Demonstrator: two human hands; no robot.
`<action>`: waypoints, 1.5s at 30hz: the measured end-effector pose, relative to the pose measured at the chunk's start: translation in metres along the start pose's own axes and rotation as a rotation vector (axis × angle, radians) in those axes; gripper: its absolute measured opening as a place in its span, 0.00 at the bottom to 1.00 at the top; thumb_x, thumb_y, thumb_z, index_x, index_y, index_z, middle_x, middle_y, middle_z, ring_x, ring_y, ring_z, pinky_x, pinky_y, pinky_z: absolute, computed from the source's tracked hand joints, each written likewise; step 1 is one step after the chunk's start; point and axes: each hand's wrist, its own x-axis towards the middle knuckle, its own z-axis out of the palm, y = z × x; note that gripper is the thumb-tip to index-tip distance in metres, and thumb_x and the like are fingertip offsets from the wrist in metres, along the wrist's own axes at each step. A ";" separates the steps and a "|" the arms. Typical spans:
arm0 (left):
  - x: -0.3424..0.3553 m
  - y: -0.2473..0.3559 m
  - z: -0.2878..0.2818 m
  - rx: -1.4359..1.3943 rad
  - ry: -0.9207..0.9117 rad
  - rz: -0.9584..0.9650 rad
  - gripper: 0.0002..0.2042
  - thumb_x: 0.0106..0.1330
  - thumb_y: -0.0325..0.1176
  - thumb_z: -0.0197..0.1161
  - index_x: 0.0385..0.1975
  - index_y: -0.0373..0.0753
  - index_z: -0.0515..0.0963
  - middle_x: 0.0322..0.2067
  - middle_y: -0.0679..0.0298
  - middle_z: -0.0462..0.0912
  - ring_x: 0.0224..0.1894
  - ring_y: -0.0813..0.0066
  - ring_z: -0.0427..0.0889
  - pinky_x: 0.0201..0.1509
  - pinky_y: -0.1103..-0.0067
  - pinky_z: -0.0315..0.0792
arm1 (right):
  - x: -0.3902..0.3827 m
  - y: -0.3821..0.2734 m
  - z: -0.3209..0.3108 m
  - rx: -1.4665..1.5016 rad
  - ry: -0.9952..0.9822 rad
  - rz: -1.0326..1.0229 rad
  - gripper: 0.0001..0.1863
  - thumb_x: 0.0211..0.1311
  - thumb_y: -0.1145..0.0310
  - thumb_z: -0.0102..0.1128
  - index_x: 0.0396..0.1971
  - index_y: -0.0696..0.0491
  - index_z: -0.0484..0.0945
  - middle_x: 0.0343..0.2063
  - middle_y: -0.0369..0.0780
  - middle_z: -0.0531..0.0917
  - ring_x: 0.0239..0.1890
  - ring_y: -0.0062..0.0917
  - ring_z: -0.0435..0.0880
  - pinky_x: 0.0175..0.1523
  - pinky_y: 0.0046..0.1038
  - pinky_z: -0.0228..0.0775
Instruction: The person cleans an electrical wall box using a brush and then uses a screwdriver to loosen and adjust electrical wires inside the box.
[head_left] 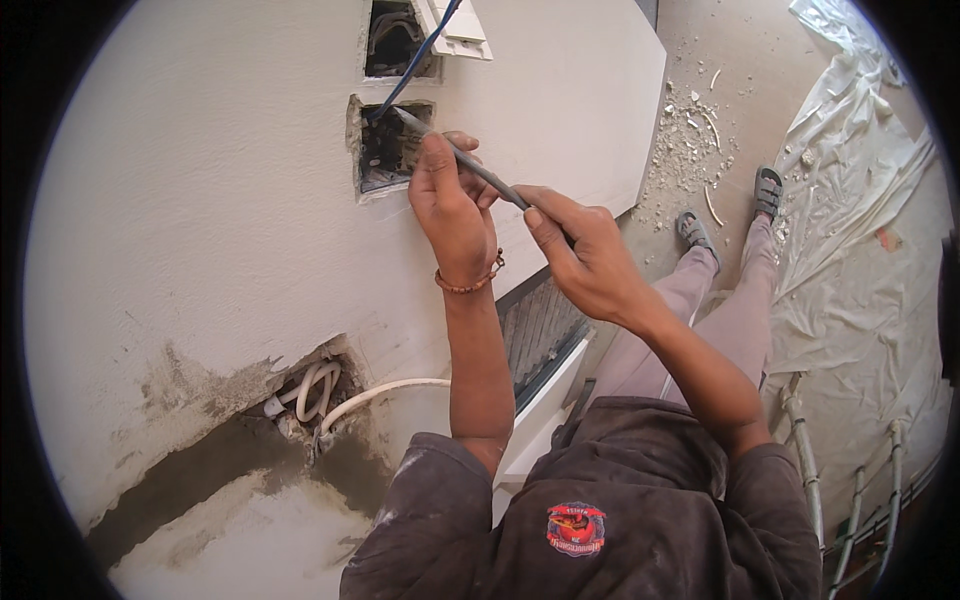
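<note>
My left hand [455, 220] is closed around the front part of a grey metal chisel [492, 179]. Farther back, my right hand [592, 258] grips the same chisel, its end partly hidden by the fingers. The tip points into the lower square wall box [380, 160], near its upper right edge; whether it touches anything there I cannot tell. The box is dark inside, with ragged plaster along its left side. Dark blue wires [416, 62] run from this box up past a second wall box [388, 42], beside which hangs a white switch plate [458, 38].
Lower on the pale wall [200, 200], a broken-out hole holds coiled white conduit [318, 390]. Plaster rubble [690, 135] litters the floor near my sandalled feet. Crumpled plastic sheeting [850, 290] covers the floor at right, with metal tubes [893, 470] at lower right.
</note>
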 end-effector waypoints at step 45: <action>0.008 0.004 0.011 -0.297 -0.116 -0.049 0.19 0.71 0.46 0.49 0.34 0.32 0.73 0.13 0.76 0.56 0.17 0.86 0.54 0.22 0.85 0.54 | 0.026 -0.046 -0.051 -0.253 -0.242 0.020 0.18 0.61 0.73 0.49 0.51 0.59 0.73 0.22 0.45 0.81 0.17 0.31 0.77 0.25 0.33 0.65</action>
